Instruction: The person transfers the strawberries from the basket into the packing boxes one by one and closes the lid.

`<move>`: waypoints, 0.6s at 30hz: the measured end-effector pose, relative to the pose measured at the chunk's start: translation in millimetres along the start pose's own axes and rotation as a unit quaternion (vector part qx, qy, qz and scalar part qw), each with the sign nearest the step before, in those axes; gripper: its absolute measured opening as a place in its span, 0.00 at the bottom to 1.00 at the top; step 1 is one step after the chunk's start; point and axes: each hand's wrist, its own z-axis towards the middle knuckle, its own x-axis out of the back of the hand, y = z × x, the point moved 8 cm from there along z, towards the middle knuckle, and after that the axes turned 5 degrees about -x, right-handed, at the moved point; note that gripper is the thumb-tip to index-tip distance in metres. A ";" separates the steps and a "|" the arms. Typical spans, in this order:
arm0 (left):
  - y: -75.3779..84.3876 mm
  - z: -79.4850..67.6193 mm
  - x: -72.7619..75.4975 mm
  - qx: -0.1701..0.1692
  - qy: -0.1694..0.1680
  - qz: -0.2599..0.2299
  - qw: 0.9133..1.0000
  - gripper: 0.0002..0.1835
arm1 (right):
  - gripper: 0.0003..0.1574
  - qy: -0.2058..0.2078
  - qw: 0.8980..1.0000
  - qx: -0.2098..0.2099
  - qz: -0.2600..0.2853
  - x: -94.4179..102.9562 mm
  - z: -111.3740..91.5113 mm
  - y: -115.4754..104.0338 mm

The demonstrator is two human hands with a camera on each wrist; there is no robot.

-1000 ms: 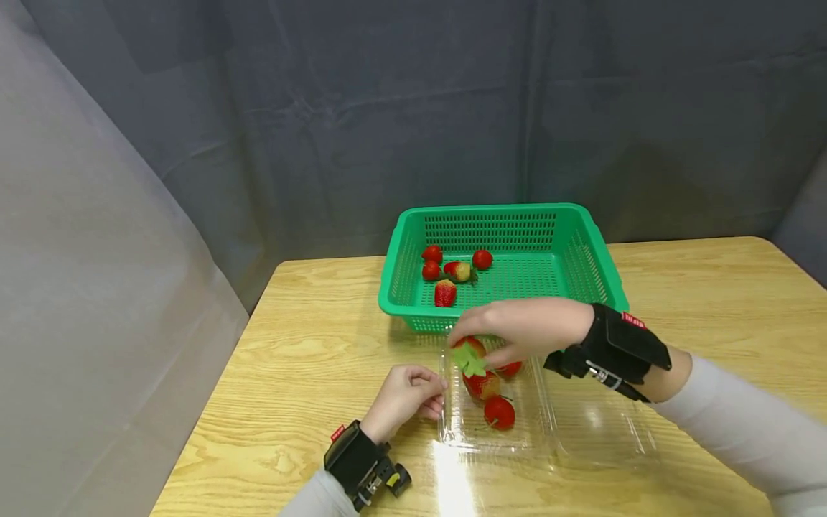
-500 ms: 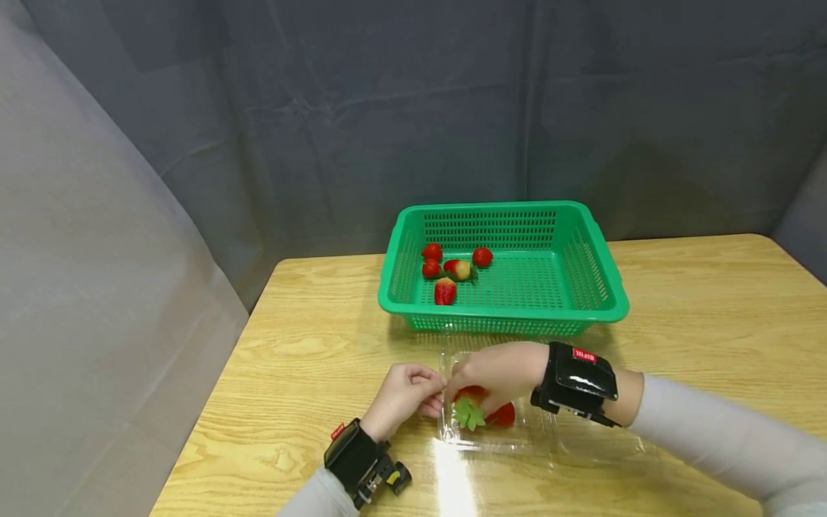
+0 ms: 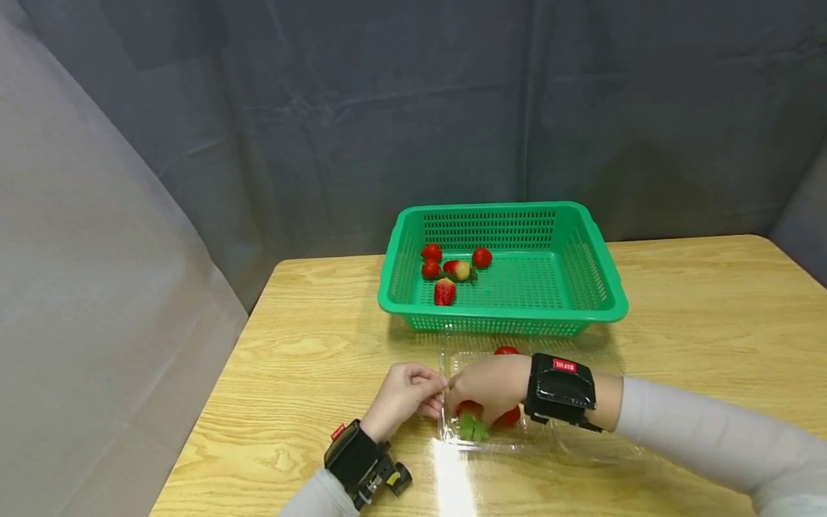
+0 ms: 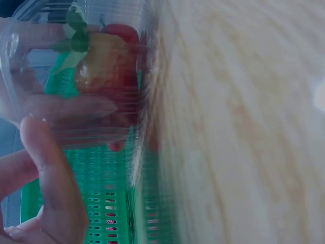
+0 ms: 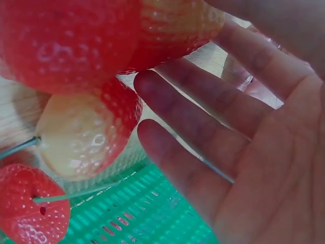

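Observation:
My left hand (image 3: 403, 398) pinches the left rim of a clear plastic box (image 3: 478, 448). Down inside that box, my right hand (image 3: 491, 384) grips a strawberry (image 3: 470, 409) whose green leaves point toward me. A second red fruit (image 3: 508, 416) lies just right of it, and another red fruit (image 3: 506, 350) shows behind the hand. Through the box wall, the left wrist view shows the held strawberry (image 4: 104, 61) between thumb and fingers. In the right wrist view, a pale-and-red strawberry (image 5: 86, 137) and a stemmed red fruit (image 5: 30, 203) lie near the fingertips.
Behind the box stands a green plastic basket (image 3: 504, 314) holding several red fruits at its left side. The box's clear lid (image 3: 601, 449) lies folded out to the right, under the right forearm. A wooden table (image 3: 310, 337) carries everything; dark cloth (image 3: 388, 108) hangs behind.
My right hand has lowered the leafy strawberry into the box and moved it toward the near left corner. My left hand has stayed at the rim.

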 end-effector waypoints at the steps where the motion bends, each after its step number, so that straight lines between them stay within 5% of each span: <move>1: -0.2 -0.1 -0.1 0.001 0.000 0.000 1.000 0.09 | 0.25 -0.002 1.000 -0.002 0.002 -0.6 0.1 0.4; 10: -1.0 -1.3 -0.9 -0.001 0.002 -0.002 1.000 0.09 | 0.26 -0.029 0.997 -0.036 0.066 18.3 -14.8 7.6; 13: -1.4 -0.6 -0.9 -0.003 -0.001 -0.005 1.000 0.09 | 0.25 -0.015 0.995 -0.045 0.091 45.0 -26.5 13.2; 18: -2.2 0.7 -0.6 -0.002 -0.004 -0.002 1.000 0.11 | 0.25 0.074 0.991 -0.034 0.110 103.7 -42.6 34.7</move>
